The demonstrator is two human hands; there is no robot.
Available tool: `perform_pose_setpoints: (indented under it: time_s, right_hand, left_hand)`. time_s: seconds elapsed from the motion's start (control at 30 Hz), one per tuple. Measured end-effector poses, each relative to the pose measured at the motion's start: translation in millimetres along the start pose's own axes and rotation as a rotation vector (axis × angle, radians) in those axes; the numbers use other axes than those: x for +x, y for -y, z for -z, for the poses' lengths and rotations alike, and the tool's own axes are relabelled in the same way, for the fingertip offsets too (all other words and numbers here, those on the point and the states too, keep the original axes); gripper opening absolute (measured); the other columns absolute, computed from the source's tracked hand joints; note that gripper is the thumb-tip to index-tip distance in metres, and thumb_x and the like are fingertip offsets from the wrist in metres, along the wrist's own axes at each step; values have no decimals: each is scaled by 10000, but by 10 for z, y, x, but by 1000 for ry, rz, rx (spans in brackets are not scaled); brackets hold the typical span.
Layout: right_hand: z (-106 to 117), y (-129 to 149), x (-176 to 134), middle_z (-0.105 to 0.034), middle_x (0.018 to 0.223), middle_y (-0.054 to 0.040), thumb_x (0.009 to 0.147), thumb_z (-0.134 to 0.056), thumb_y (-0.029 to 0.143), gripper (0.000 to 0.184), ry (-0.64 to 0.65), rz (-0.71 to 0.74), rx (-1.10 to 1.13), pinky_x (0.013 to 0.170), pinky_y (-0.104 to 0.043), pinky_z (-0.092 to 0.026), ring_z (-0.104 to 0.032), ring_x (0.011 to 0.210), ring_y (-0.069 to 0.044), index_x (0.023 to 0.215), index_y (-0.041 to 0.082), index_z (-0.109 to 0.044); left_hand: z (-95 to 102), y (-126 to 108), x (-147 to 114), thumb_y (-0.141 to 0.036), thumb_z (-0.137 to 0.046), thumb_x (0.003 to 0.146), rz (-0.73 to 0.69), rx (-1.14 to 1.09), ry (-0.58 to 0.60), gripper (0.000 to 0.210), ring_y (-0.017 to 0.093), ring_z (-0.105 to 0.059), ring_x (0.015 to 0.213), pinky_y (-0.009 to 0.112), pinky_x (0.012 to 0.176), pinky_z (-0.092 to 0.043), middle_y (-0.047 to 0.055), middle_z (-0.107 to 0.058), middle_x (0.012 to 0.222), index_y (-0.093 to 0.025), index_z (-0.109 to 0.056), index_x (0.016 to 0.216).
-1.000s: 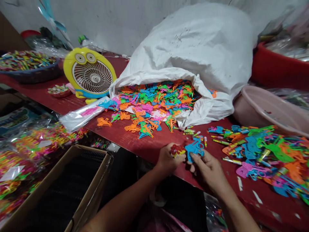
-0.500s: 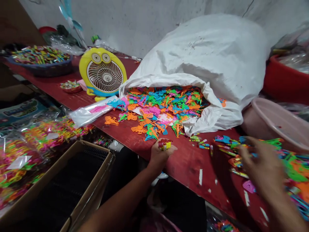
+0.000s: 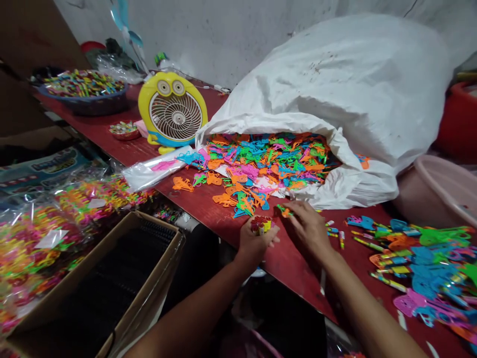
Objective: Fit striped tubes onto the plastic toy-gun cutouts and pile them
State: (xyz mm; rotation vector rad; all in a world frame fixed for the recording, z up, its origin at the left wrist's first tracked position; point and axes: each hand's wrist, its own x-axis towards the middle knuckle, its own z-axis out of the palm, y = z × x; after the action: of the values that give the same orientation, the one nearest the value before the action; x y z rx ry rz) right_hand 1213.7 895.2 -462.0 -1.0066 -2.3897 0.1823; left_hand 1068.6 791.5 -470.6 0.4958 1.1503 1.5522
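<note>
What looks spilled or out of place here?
Loose plastic pieces lie scattered on the red tabletop in front of the white sack, as if spilled from its open mouth. A few small printed tubes lie strewn nearby, apart from the mixed pile at the picture's right.

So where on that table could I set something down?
One free patch of the red tabletop lies between the right forearm and the loose heap of multicoloured plastic pieces; another, between the round blue basin and the small red basket. It's crowded at the mouth of the bulging white sack, where more pieces lie.
</note>
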Motion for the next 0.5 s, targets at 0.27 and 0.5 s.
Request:
perform_pose_setpoints:
  time_s: [0.27,0.5]
  right_hand:
    - [311,415,-631,-574,692,17,915,-570,403,250,-54,-569,780,639,-227,-426,-531,662,-123,768,200,-572]
    - [425,547,-855,-577,631,14,921,-533,473,296,-102,-679,746,517,-219,-387,-506,550,-113,817,201,-585]
  left_hand:
    - [-154,68,-69,-299,-793,628,14,-19,121,274,110,-593,530,204,534,-479,24,-647,611,-121,-615,733]
    - [-293,205,-140,-277,-791,642,16,38,228,250,97,-568,514,189,515,-454,2,-616,574,-129,-595,691]
